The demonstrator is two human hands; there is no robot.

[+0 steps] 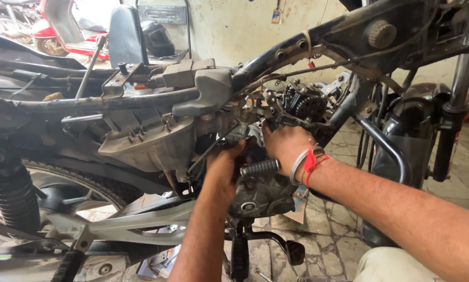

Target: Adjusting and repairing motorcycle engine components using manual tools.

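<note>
Engine (260, 196) sits under both hands: left hand (224, 167) and right hand (286, 146) reach in, grip hidden.

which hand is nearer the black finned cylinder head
Right. The right hand sits just below-left of the finned cylinder head; the left hand is lower and further left.

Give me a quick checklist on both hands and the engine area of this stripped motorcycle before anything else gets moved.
1. Left hand placed on the engine side: ok, pressed in beside the casing.
2. Right hand placed: ok, fingers reach in under the cylinder head.
3. What the fingers grip: cannot tell, hidden by engine parts.
4. Kick lever clear of hands: not ok, it lies between both wrists.
5. Loose cables under the frame: not ok, hanging close above the hands.
</note>
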